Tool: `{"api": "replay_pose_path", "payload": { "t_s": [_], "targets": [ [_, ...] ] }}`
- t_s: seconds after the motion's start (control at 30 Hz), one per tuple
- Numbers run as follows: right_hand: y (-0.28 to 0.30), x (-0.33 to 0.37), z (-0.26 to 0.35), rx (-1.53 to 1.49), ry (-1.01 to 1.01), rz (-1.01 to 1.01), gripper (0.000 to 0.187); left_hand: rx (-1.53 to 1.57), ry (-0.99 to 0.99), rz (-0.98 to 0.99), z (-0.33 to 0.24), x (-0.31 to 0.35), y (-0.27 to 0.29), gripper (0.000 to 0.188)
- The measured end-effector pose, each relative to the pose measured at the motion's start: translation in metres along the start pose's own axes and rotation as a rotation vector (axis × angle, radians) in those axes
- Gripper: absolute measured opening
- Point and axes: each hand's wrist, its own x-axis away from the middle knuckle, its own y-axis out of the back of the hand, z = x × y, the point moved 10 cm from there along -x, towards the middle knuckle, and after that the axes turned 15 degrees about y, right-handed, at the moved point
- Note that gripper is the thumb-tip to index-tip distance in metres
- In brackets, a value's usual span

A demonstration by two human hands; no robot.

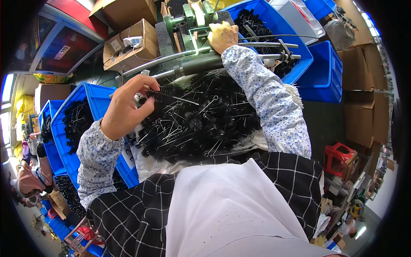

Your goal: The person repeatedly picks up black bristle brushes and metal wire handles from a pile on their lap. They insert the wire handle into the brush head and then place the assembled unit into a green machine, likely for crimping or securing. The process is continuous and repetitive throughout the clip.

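Observation:
My left hand (128, 103) is over the left side of the pile, its thumb and fingers closed around the bristled end of a thin wire brush (182, 100). The brush's bare wire stem points right, over the heap. My right hand (223, 37) is at the green bench machine (188, 23), fingers curled beside its bent green rod. Whatever those fingers grip is hidden. Between my arms lies a large heap of black wire brushes (195, 122) with twisted stems and looped ends, resting on a pale sheet (156, 167).
Metal rails (269, 44) cross in front of the machine. A blue bin (302, 64) holding brushes is at the right, with another blue bin (329, 81) beside it. More brushes fill a blue bin (100, 96) at the left. An open cardboard box (147, 38) stands left of the machine.

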Motion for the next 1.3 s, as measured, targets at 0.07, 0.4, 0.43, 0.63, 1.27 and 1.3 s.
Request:
{"api": "replay_pose_path", "payload": {
  "t_s": [0.07,0.4,0.43,0.63,1.27,1.3],
  "targets": [
    [0.004,0.005,-0.016,0.013,-0.027,0.032,0.017,0.084,0.000,-0.022,0.007,-0.001,0.005,0.022],
    [-0.012,0.008,-0.103,0.060,-0.061,0.178,0.024,0.083,-0.023,0.065,-0.007,-0.021,-0.026,0.018],
    [-0.018,0.007,-0.108,0.035,-0.026,0.210,0.024,0.077,-0.052,0.080,-0.009,-0.026,-0.034,0.018],
    [0.079,0.014,-0.124,0.199,-0.022,-0.085,0.021,0.049,-0.023,0.169,-0.019,-0.037,-0.054,0.021],
    [0.002,0.005,-0.033,0.158,0.046,0.177,0.020,-0.311,-0.172,0.542,-0.009,0.013,-0.130,0.023],
    [0.002,0.003,-0.032,0.154,0.055,0.150,0.021,-0.326,-0.153,0.543,-0.010,0.014,-0.131,0.021]
  ]
}}
